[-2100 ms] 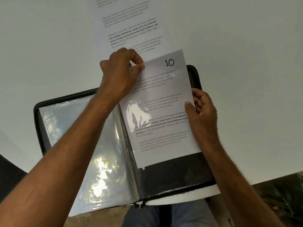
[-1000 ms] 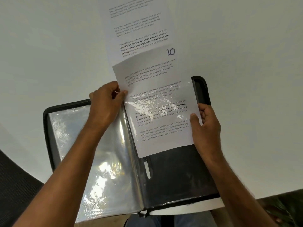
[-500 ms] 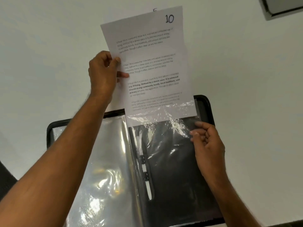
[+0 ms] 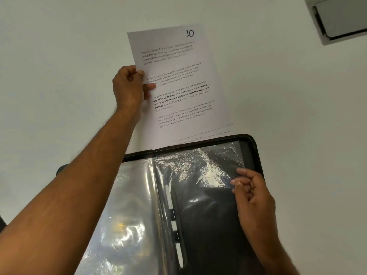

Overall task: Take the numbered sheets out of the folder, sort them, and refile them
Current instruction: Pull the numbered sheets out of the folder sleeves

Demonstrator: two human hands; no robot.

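The left hand (image 4: 129,87) pinches sheet 10 (image 4: 178,84) above the stack (image 4: 208,133), the right hand (image 4: 252,193) pinches the empty sleeve (image 4: 198,167); careless dropping may scatter the pile.

Bare white table surface (image 4: 297,108) lies open to the right of the sheet marked 10 (image 4: 178,86) and to the left of the left hand (image 4: 129,88). The open folder (image 4: 256,153) covers the near centre, its far edge touching the paper stack. A white box-like object (image 4: 341,18) occupies the far right corner.
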